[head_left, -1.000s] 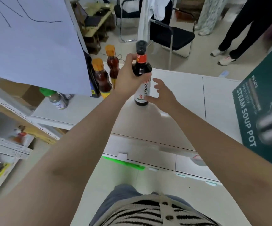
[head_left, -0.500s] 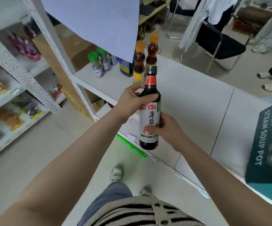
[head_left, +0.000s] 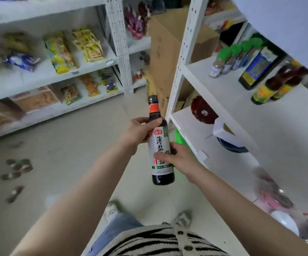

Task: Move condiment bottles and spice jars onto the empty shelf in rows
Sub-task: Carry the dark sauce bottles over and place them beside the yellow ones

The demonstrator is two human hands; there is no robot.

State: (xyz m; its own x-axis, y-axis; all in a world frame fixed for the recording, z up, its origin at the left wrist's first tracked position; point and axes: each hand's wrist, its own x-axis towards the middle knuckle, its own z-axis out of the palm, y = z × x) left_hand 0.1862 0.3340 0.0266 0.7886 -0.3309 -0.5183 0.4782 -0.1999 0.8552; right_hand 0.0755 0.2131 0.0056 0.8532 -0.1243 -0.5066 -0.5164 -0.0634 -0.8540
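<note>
Item, soy sauce bottle [head_left: 161,145]: lifted off the white shelf top [head_left: 282,126] at right since a second ago, now mid-frame over the floor, upright, left hand [head_left: 138,132] grip wrapping its shoulder, right hand [head_left: 177,157] grip pinching the label; judged in transit, not yet shelved.

On your white shelf [head_left: 288,130] stand green-capped spice jars [head_left: 229,60], a dark blue-labelled bottle [head_left: 258,69] and two brown yellow-labelled bottles [head_left: 275,85].

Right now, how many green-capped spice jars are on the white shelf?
4, side by side in a row at the back of the white shelf: jars. Paper overhead may hide more.
</note>
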